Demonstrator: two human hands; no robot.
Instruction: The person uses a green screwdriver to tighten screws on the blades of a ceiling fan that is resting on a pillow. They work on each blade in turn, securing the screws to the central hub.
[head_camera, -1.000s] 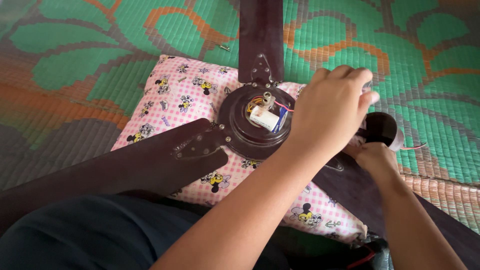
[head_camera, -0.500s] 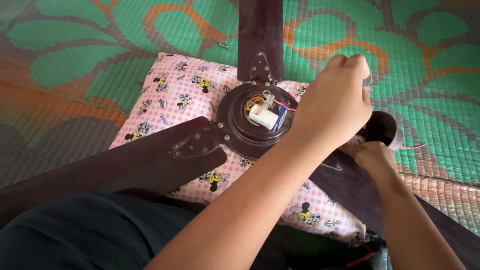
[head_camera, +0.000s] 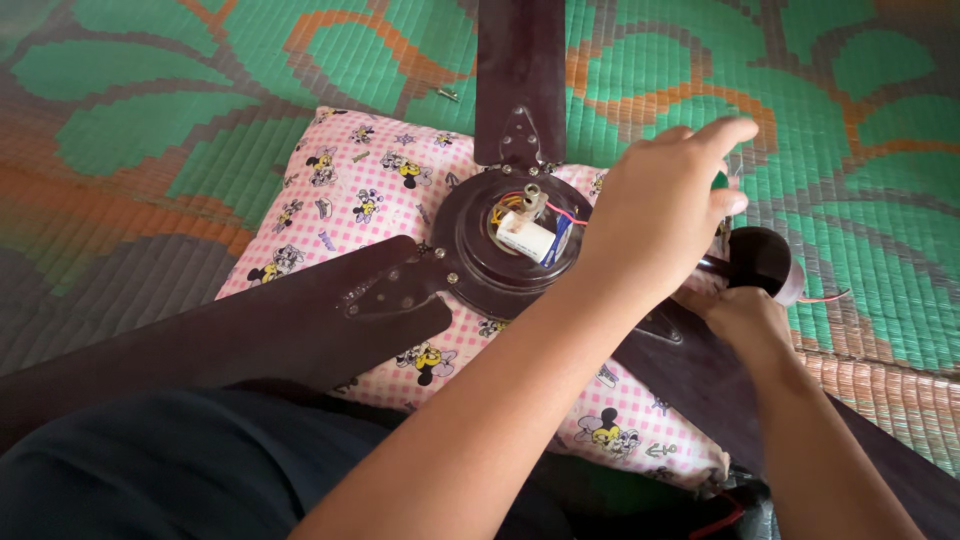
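A: What is the left hand (head_camera: 660, 215) doing?

B: It is reaching across the ceiling fan, fingers loosely spread and curving downward, palm hovering just right of the motor hub (head_camera: 510, 245). I cannot tell whether the fingertips are pinching anything; something small and green is peeking out under them.

A: And the right hand (head_camera: 740, 320)?

B: It is lying below the left one, closing around the dark cup-shaped canopy (head_camera: 765, 262), which is sitting at the fan's right side. The fingers are mostly hiding under the left wrist, so the grip is looking clamped but only partly showing.

A: What is lying inside the hub?

B: A white capacitor (head_camera: 528, 240) with red and yellow wires, just left of the left hand.

A: Any room around the hands?

B: Three dark blades are spreading out: one blade (head_camera: 520, 70) running away above the hub, one (head_camera: 230, 335) going left toward the person's lap, one passing under the right forearm. Beyond the fingertips the mat is lying open.

A: And underneath?

B: The hub is resting on a pink checked pillow (head_camera: 350, 185) with cartoon prints, and that is lying on a woven floor mat (head_camera: 150, 120) in green, orange and grey.
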